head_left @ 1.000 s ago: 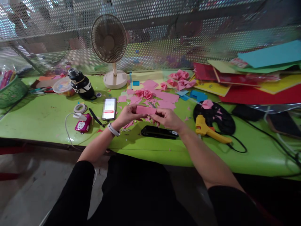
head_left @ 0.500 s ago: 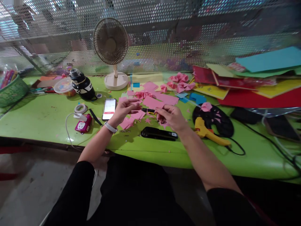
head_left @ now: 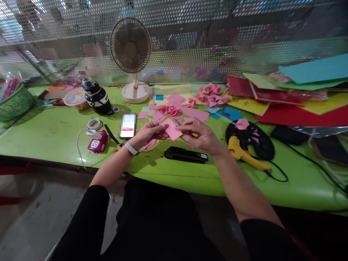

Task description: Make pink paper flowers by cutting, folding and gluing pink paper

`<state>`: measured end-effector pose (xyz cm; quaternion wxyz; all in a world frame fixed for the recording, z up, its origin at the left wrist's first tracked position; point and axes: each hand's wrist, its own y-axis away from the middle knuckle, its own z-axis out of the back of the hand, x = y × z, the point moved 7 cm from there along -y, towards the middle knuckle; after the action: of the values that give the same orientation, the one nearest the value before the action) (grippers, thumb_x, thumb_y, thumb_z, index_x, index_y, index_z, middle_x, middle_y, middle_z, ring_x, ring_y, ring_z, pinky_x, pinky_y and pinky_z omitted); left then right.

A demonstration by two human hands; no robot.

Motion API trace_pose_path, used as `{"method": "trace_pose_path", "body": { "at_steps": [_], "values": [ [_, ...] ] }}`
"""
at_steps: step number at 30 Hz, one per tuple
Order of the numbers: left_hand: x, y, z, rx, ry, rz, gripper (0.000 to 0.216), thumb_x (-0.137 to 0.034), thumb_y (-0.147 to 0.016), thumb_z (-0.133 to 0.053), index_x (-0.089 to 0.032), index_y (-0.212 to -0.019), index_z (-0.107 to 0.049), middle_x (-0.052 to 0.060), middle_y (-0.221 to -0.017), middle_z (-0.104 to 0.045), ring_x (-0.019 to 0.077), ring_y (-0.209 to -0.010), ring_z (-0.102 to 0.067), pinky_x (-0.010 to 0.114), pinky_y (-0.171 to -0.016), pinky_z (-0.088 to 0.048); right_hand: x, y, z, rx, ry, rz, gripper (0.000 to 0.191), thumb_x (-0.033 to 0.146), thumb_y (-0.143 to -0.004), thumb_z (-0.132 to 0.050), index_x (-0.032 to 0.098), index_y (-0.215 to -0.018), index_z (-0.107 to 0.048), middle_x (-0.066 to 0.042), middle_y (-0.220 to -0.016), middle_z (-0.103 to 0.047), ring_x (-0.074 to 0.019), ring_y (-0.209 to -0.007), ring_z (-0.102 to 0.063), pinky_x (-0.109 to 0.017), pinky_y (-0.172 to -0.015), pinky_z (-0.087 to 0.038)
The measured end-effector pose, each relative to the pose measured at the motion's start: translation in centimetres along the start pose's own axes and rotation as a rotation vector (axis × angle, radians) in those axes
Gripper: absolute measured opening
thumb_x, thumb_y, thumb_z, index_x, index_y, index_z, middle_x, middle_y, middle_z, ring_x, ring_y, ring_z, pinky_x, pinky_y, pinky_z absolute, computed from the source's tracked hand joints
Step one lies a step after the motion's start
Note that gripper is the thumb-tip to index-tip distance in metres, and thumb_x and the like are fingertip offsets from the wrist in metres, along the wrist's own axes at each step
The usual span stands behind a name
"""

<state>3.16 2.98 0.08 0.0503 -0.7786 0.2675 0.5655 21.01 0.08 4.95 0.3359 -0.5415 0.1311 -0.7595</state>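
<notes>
Between my hands is a small pink paper piece (head_left: 173, 129), held up over the table. My left hand (head_left: 151, 133), with a watch on the wrist, pinches its left edge. My right hand (head_left: 202, 136) is closed around scissors (head_left: 195, 135); a yellow bit of the handle shows under the fingers, and most of the tool is hidden. The right fingertips are close to the paper's right edge; whether they touch it I cannot tell. Below the hands lies a black stapler (head_left: 186, 154). Pink paper sheets (head_left: 194, 113) and scraps spread behind them, with folded pink paper flowers (head_left: 210, 94).
A phone (head_left: 128, 125), a purple power adapter (head_left: 97, 142) and a tape roll (head_left: 94, 124) lie left. Behind stand a fan (head_left: 136, 92) and a black bottle (head_left: 96, 96). On the right are a yellow glue gun (head_left: 246, 156), a black pad (head_left: 265, 145) and stacked coloured sheets (head_left: 301, 116).
My left hand has taken hold of a pink paper piece. The hands have come closer together, and the scissors now sit in my right hand. The view has shifted slightly.
</notes>
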Motion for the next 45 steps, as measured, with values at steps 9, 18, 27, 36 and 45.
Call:
{"method": "trace_pose_path", "body": {
  "at_steps": [9,18,27,36,45],
  "values": [
    [0.7,-0.4,-0.3,-0.025,-0.094,-0.079,0.043,-0.042,-0.062,-0.089,-0.011,-0.07,-0.06,-0.002,-0.062,-0.067,0.0062,-0.055,-0.064,0.02,-0.061,-0.054,1.5,0.6,-1.2,-0.041,0.243,0.245,0.023,0.023,-0.088,-0.071,0.037,-0.105,-0.079,-0.004,-0.091,-0.061,-0.0172,-0.082,-0.061,-0.031,-0.066,-0.056],
    [0.7,-0.2,-0.6,-0.016,-0.127,-0.15,0.045,-0.045,-0.059,-0.09,-0.01,-0.077,-0.067,-0.001,-0.069,-0.069,0.0072,-0.061,-0.065,0.024,-0.069,-0.056,0.4,0.9,-1.9,-0.105,0.206,0.181,0.016,0.027,-0.086,-0.075,0.036,-0.098,-0.079,-0.004,-0.102,-0.059,-0.0185,-0.094,-0.061,-0.035,-0.076,-0.058],
    [1.1,0.1,-1.4,0.035,-0.156,-0.207,0.048,-0.05,-0.069,-0.084,-0.011,-0.095,-0.073,0.01,-0.093,-0.077,0.0202,-0.088,-0.075,0.032,-0.082,-0.059,-0.9,0.4,-1.8,-0.193,-0.001,-0.125,0.019,0.044,-0.087,-0.071,0.026,-0.092,-0.071,-0.007,-0.106,-0.069,-0.0223,-0.096,-0.068,-0.038,-0.078,-0.062],
    [0.6,0.7,-2.3,0.069,-0.207,-0.217,0.047,-0.05,-0.073,-0.081,-0.011,-0.099,-0.074,0.012,-0.1,-0.077,0.0217,-0.094,-0.074,0.034,-0.087,-0.059,-1.8,0.6,-1.7,-0.206,-0.018,-0.189,0.024,0.046,-0.086,-0.071,0.023,-0.091,-0.068,-0.006,-0.091,-0.072,-0.0203,-0.082,-0.07,-0.036,-0.074,-0.061],
    [1.0,0.7,-2.0,0.08,-0.224,-0.212,0.044,-0.045,-0.074,-0.082,-0.012,-0.103,-0.075,0.013,-0.103,-0.077,0.0223,-0.095,-0.075,0.034,-0.087,-0.06,-2.0,0.7,-1.9,-0.205,0.012,-0.17,0.021,0.043,-0.087,-0.071,0.023,-0.09,-0.068,-0.004,-0.088,-0.072,-0.0192,-0.079,-0.069,-0.035,-0.073,-0.06]
  ]
}}
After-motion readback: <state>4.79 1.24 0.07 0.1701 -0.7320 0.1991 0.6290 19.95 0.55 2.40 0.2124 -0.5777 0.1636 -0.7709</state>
